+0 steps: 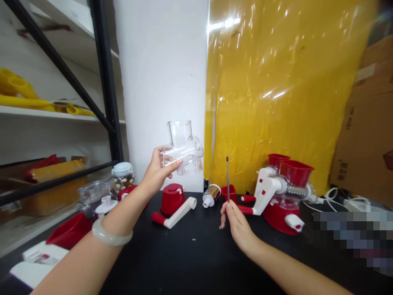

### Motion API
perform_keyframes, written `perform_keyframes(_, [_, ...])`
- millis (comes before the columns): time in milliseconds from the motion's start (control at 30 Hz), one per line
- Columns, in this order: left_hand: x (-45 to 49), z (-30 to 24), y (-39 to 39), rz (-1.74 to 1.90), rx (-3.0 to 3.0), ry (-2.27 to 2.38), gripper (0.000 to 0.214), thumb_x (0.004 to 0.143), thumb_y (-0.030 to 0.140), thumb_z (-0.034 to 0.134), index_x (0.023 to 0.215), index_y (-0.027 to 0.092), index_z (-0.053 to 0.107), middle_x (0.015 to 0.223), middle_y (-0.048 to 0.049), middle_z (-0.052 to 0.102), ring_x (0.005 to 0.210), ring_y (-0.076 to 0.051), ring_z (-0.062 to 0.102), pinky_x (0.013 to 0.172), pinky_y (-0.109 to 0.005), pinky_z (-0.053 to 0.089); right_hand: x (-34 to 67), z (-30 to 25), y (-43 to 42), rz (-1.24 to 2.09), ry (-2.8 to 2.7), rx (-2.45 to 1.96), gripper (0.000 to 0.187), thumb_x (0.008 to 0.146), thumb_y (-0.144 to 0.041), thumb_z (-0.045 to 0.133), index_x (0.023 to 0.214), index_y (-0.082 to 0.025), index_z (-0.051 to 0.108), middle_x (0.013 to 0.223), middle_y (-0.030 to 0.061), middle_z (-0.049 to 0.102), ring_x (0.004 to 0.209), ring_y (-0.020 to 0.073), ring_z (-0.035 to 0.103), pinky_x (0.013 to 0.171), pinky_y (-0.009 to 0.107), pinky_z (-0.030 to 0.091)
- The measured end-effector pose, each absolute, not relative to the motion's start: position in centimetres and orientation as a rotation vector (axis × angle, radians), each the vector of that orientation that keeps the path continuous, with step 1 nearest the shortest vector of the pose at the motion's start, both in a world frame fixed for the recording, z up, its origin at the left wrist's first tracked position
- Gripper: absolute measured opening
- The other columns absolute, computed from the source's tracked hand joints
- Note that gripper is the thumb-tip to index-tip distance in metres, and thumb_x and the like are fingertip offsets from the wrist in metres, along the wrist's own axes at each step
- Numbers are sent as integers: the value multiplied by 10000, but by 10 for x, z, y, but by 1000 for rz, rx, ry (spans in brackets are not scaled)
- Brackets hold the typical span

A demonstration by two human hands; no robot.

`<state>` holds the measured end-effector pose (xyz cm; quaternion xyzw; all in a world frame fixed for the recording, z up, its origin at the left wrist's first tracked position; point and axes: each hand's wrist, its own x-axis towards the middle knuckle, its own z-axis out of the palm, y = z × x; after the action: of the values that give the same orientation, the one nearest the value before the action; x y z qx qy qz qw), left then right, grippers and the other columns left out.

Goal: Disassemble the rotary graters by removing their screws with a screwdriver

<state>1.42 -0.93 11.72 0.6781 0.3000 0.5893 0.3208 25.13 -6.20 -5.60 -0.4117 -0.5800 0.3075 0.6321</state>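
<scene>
the left hand [161,170] holds a clear plastic housing [186,149] up in the air, in front of the white wall [156,73] and well above the tabletop [190,262]. its grip is closed around the lower tube, thumb across the front and fingers around the far side, which seems chosen to leave the upright spout and the round flange uncovered and in plain view.

the right hand [236,223] pinches a thin rod [228,180] near its lower end between thumb and fingers, the other fingers loosely curled. held that low, the rod stands almost upright with most of its length free; it looks apart from the housing.

below, a red base [172,199] and a white crank [181,212] lie next to each other, with a metal grating drum [211,195] to their right. these loose parts are likely spread out so that each shows separately. an assembled grater [284,190] stands at the right, perhaps placed aside to keep the middle open.
</scene>
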Motion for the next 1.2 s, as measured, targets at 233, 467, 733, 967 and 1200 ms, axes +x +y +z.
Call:
perform_keyframes(233, [21, 101, -15, 1624, 1628, 728, 652, 698, 497, 797, 1211, 283, 457, 951, 18, 496, 662, -87, 498, 526, -198, 435, 247, -63, -75, 648, -1550, -1055, 452, 980, -647, 340, 796, -245, 435, 630, -50, 483, 567, 130, 503, 586, 282, 433])
perform_keyframes(467, [13, 85, -8, 1669, 1538, 710, 631, 712, 471, 803, 1228, 300, 483, 945, 25, 516, 627, -69, 473, 562, -201, 445, 232, -65, -81, 685, -1584, -1091, 460, 986, -639, 303, 772, -247, 411, 612, -65, 417, 492, 104, 449, 487, 243, 393])
perform_keyframes(733, [17, 85, -19, 1677, 1532, 683, 647, 714, 489, 800, 1233, 288, 470, 962, 8, 535, 658, -83, 490, 564, -199, 434, 230, -67, -85, 673, -1652, -1071, 416, 1019, -566, 290, 782, -244, 402, 622, -62, 419, 518, 105, 442, 506, 241, 382])
perform_keyframes(967, [24, 85, -23, 1649, 1557, 684, 702, 685, 518, 809, 1231, 257, 453, 931, 3, 512, 657, -95, 489, 532, -197, 428, 231, -71, -83, 654, -1651, -1056, 399, 1028, -538, 298, 781, -242, 401, 641, -56, 425, 538, 106, 441, 511, 244, 362])
perform_keyframes(1200, [25, 84, -25, 1611, 1573, 715, 694, 693, 512, 805, 1236, 262, 452, 959, -3, 508, 692, -99, 516, 539, -187, 444, 230, -69, -84, 672, -1633, -1051, 407, 1021, -554, 304, 787, -240, 418, 643, -52, 438, 533, 106, 458, 510, 239, 387])
